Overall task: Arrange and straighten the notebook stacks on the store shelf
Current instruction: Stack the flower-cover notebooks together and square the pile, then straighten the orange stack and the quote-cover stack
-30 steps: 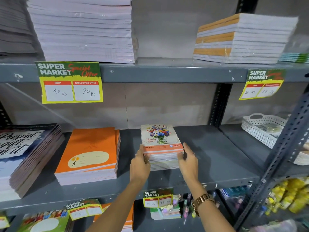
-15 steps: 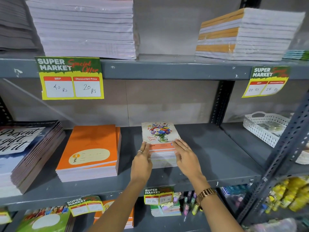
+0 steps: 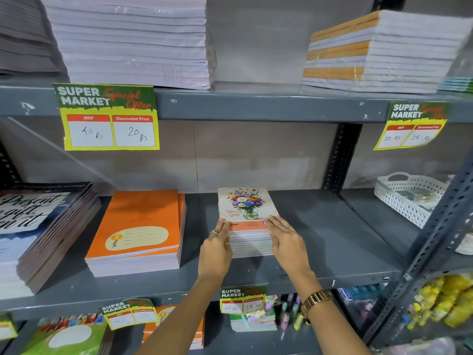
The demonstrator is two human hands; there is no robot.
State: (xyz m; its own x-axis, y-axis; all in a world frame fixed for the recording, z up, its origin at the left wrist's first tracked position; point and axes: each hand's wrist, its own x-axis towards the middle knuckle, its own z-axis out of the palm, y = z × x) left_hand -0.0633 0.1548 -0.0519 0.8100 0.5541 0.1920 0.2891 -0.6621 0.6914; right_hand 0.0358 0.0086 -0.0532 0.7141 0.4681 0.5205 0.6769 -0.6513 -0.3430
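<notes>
Hands flank the floral notebook stack (image 3: 247, 226): left hand (image 3: 216, 248) flat against its left edge, right hand (image 3: 286, 242) seemingly likewise, fingers extended, grasping nothing; its long axis runs near-to-far.

The grey metal store shelf (image 3: 320, 239) is being viewed by a single head-worn camera, facing forward and slightly downward, at arm's reach.

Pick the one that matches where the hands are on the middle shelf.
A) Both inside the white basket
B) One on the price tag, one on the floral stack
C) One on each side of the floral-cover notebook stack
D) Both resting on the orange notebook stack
C: the left hand and the right hand flank the floral-cover notebook stack, pressing its left and right sides; the orange notebook stack lies untouched beside it.
</notes>
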